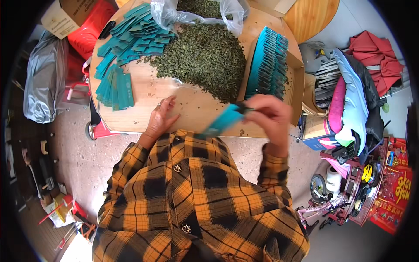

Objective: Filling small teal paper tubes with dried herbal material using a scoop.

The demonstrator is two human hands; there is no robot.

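Observation:
My right hand [270, 114] pinches one end of a slim teal packet [221, 121], slightly blurred, and holds it slanting over the table's front edge. At that edge rests my left hand [161, 116], empty, its thumb apart from the fingers. Beyond both hands spreads a mound of dried green leaves [203, 59], possibly tea. A clear plastic utensil [178, 82] lies at the mound's near side. Fanned flat teal packets [114, 88] lie left of my left hand. Rows of upright teal packets [263, 62] stand in a cardboard box [297, 88] beyond my right hand.
A heap of teal packets [140, 39] covers the table's far left, beside a black object [106, 30]. A clear plastic bag [163, 16] of leaves lies at the back. Red plastic stools or chairs [90, 31] stand left; folded clothes [350, 91] are piled right.

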